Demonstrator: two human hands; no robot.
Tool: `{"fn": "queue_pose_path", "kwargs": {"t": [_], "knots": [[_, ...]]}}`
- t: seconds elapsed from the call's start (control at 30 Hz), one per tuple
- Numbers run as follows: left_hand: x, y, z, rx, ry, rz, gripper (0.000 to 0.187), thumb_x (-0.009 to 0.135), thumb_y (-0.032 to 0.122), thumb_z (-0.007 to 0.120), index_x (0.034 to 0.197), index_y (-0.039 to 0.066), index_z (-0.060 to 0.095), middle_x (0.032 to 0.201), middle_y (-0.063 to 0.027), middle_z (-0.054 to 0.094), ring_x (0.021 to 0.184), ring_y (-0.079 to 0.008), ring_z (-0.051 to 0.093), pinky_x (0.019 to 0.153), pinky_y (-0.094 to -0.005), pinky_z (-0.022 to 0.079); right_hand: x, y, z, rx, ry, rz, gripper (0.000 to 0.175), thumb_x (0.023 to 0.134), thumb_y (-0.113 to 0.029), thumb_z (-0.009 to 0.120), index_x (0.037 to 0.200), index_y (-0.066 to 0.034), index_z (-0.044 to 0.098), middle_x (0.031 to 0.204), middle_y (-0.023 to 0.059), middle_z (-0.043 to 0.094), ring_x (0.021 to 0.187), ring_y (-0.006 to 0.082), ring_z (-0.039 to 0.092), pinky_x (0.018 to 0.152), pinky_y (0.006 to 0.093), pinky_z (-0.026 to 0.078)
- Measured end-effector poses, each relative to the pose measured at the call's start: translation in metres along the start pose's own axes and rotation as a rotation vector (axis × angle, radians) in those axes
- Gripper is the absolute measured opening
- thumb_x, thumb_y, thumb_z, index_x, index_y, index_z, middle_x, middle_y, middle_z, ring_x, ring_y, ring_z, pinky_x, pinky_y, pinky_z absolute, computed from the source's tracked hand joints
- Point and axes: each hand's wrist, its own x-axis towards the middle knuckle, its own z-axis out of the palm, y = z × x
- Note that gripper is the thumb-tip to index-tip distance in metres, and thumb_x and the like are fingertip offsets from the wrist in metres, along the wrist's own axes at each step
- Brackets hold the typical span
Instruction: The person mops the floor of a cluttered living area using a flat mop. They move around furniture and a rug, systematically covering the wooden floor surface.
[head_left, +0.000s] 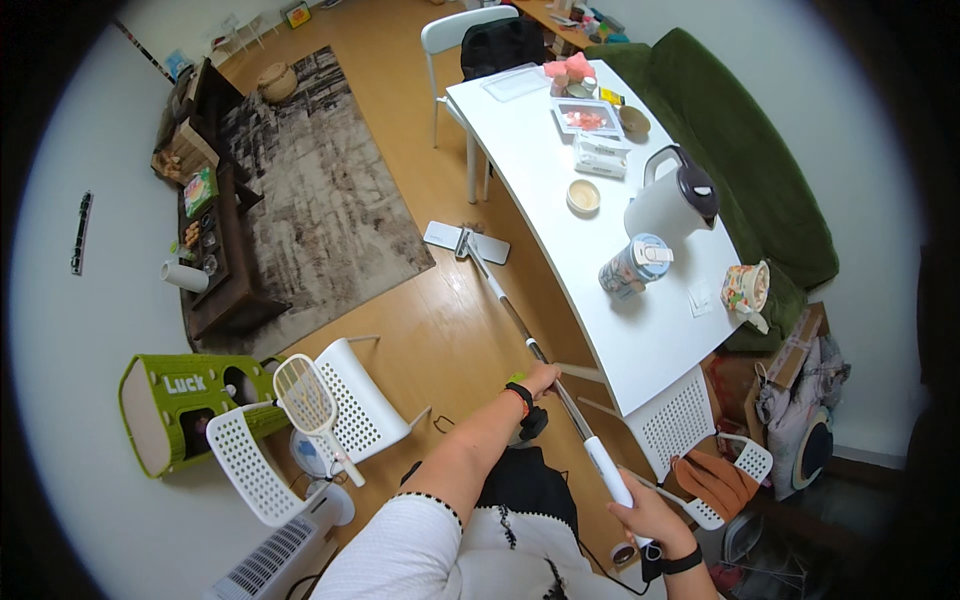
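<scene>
A flat mop (523, 328) runs slantwise from my body toward the far floor. My left hand (541, 379) is closed around its metal pole, about midway along. Lower down, my right hand (646, 510) grips the white handle close to its end. The rectangular mop head (489, 248) lies flat on the wooden floor, between the patterned rug (322, 202) and the white table (555, 240). Some dark debris shows on the floor just behind the head. Both wrists wear dark bands.
The table holds an electric kettle (667, 199), a tumbler (630, 270) and a bowl (583, 196). White chairs (360, 405) stand at left and at lower right (671, 424). A green cat house (172, 412) and a dark low cabinet (240, 292) are at left; a green sofa (739, 150) lies beyond the table.
</scene>
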Motion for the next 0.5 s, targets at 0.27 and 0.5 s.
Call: {"fn": "queue_pose_path", "kwargs": {"t": [0.27, 0.5], "knots": [[0.022, 0.052, -0.019, -0.051, 0.157, 0.024, 0.017, 0.075, 0.009, 0.055, 0.06, 0.005, 0.048, 0.051, -0.0079, 0.046, 0.034, -0.0189, 0.042, 0.032, -0.0326, 0.026, 0.034, -0.053, -0.032, 0.105, -0.085, -0.031, 0.054, 0.086, -0.009, 0.06, 0.135, -0.0071, 0.038, 0.068, 0.0044, 0.054, 0.044, 0.0102, 0.051, 0.042, 0.0253, 0.044], [0.048, 0.121, -0.013, 0.052, 0.218, 0.019, 0.015, 0.078, 0.01, 0.053, 0.065, 0.003, 0.05, 0.055, -0.0108, 0.047, 0.038, -0.0178, 0.04, 0.035, -0.032, 0.026, 0.067, -0.092, -0.096, 0.175, -0.165, -0.022, 0.056, 0.087, -0.007, 0.06, 0.138, -0.005, 0.035, 0.063, 0.0004, 0.051, 0.044, 0.0087, 0.048, 0.04, 0.0245, 0.042]]}}
